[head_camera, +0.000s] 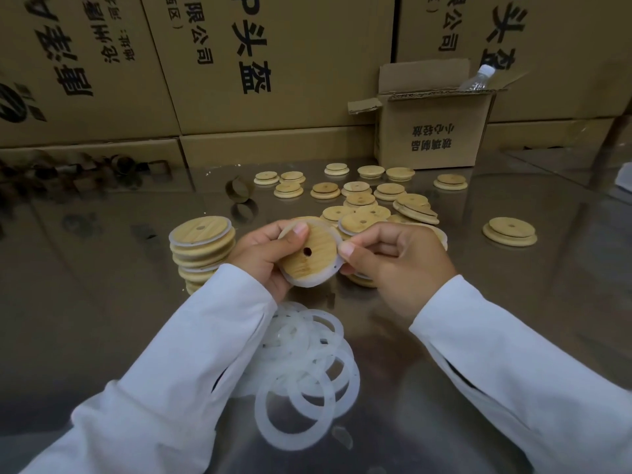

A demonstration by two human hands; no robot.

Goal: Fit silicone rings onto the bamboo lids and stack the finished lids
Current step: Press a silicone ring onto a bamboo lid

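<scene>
While a ring [309, 284] sits round a lid [309, 256], both hands hold the piece above the tabletop [102, 302], just right of the finished stack [201, 248].

The left hand [263, 254] curls round the lid with its thumb on the upper edge; the right hand [390, 265] pinches the ring's right edge. The step likely goes best if the thumbs work round the rim, pressing the ring flat with no twist or bulge, before the lid goes squarely on the stack. The lid is a pale, grained bamboo disc with a small centre hole; the ring is thin, milky and floppy. Loose rings [307, 371] lie overlapped near the sleeves, and bare lids [369, 196], stepped discs, lie scattered behind on glossy, reflective metal.
</scene>
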